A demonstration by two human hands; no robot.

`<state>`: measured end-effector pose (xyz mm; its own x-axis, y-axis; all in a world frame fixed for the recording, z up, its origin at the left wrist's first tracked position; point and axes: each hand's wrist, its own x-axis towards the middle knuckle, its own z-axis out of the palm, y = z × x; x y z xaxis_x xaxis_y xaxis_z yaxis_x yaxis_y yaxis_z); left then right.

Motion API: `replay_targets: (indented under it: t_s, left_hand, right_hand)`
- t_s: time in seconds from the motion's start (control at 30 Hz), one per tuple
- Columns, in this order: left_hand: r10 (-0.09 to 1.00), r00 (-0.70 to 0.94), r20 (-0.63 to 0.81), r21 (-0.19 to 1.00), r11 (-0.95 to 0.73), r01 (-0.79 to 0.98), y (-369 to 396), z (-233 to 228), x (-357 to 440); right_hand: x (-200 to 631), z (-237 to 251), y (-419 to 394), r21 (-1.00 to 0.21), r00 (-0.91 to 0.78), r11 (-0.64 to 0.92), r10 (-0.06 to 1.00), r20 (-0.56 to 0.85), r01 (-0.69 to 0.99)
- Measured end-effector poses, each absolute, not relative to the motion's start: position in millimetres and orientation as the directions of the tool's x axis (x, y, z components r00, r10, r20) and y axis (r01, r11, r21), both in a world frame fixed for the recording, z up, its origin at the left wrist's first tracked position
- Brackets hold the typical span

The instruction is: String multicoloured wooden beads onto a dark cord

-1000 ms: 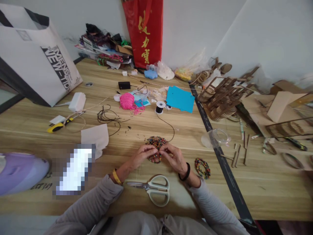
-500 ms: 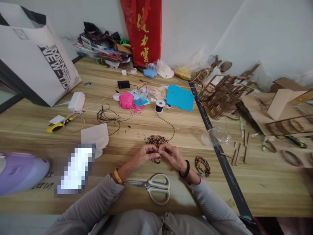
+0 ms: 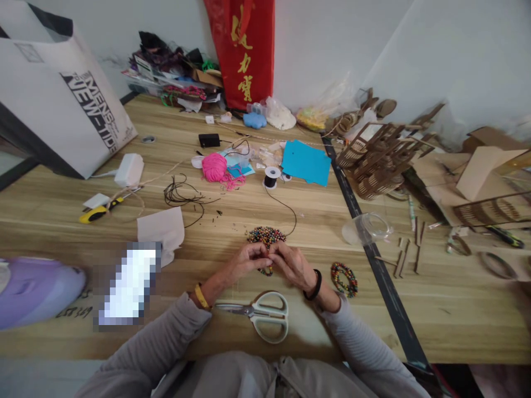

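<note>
My left hand point(image 3: 249, 258) and my right hand point(image 3: 292, 262) meet fingertip to fingertip, both closed in a pinch. Below the fingers shows a short beaded cord point(image 3: 265, 271), partly covered by my hands. Which bit of it lies between the fingertips is too small to make out. Just beyond them is a heap of small multicoloured beads point(image 3: 267, 234). Thin black cord runs from a white spool point(image 3: 270, 177) to the heap's right side by my right hand. Scissors with pale handles point(image 3: 270, 317) lie nearer to me, blades pointing left. A finished-looking loop of beads point(image 3: 344, 279) rests to the right.
A pink yarn ball point(image 3: 214, 167), blue sheets point(image 3: 306, 162) and loose black cords point(image 3: 185, 194) lie farther back. At left are a yellow cutter point(image 3: 99, 211), a pixelated bright rectangle point(image 3: 128, 284) and a purple object point(image 3: 39, 290). Brown slatted models point(image 3: 375, 157) stand right.
My hands stay pinched together in nearly the same place, with only slight finger movement. The whole view has shifted a little; nothing on the table has visibly been moved.
</note>
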<state>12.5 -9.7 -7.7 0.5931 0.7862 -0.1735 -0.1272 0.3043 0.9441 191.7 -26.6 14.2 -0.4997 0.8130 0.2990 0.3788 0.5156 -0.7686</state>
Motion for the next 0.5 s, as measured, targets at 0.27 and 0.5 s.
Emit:
replay_targets:
  t_s: [0.27,0.5]
  left_hand:
    - [0.760,0.633,-0.146,0.946,0.294,-0.134,-9.3,-9.6,11.1]
    - [0.745,0.653,-0.134,0.958,0.267,-0.108,-8.1,-12.3,10.7]
  right_hand:
    - [190.0,5.8,-27.7,-0.684,-0.496,0.577,0.796,0.347,0.446]
    - [189.4,3.7,-29.4,-0.657,-0.502,0.567,0.805,0.315,0.497]
